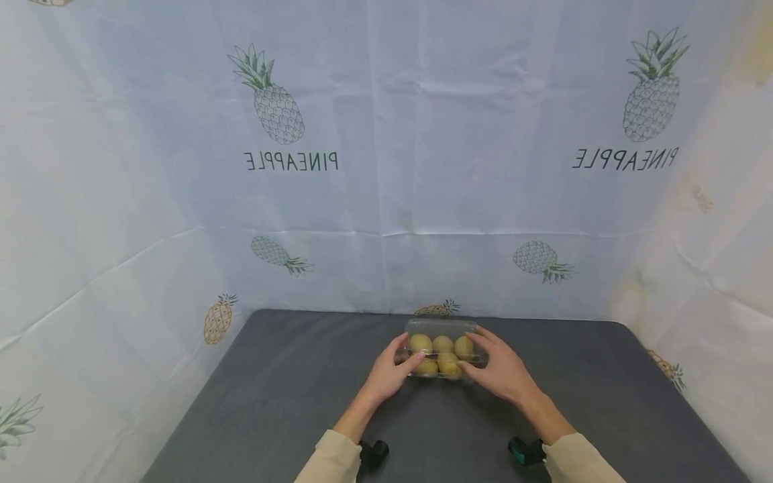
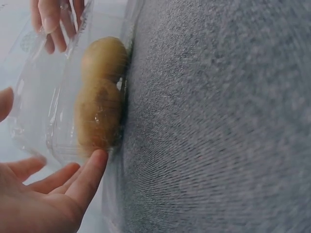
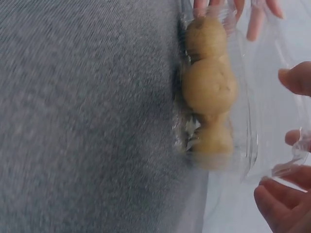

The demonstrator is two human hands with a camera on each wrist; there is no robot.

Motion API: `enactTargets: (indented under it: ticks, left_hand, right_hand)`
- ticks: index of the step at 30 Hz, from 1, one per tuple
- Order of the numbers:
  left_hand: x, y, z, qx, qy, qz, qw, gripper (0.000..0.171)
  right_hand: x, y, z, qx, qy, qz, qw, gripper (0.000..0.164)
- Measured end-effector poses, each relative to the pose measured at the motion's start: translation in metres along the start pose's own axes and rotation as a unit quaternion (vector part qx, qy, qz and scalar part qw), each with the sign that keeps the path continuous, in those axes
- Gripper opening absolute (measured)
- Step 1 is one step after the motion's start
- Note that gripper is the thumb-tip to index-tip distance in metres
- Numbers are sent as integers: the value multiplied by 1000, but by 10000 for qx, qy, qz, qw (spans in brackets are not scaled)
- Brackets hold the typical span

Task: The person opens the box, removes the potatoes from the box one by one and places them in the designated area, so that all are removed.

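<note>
Container: on table, nr far edge, btwn L hand & R hand
Fruit: in container
Curtain: behind table

My right grip is curling its fingers at the near corner of a clear, thin plastic lid. Round, yellow-brown, potato-like pieces are lying in a clear plastic box, sitting on a grey, textured desk. My left grip is touching the far end.

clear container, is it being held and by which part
The left hand touches the container at its left end, the right hand its lid at the right; whether either grips cannot be told.
</note>
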State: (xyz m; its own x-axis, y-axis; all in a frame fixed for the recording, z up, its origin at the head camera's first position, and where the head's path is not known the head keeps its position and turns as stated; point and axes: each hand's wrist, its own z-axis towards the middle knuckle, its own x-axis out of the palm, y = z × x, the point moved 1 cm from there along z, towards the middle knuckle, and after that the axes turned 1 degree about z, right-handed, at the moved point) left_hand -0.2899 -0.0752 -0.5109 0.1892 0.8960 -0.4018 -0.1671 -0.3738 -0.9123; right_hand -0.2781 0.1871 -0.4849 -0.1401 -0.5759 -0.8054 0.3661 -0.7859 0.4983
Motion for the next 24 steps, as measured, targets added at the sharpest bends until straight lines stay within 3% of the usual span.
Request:
enactTargets:
  ticks: [6,11,18,24]
  left_hand:
    - [1,3,-2,-139,-15,-91,9999,83]
    - [-1,5,-3,-134,260,-19,9996,82]
    - [-2,7,0,-28,592,180,9981,87]
    - [-1,9,1,70,613,251,9978,91]
  right_hand:
    - [-2,-6,0,-86,0,287,9996,68]
    - [-5,-10,2,-156,-54,615,9980,63]
    - [-10,-16,6,-294,-441,1369,9892,51]
    - [-13,-20,8,-175,-779,1743,9815,45]
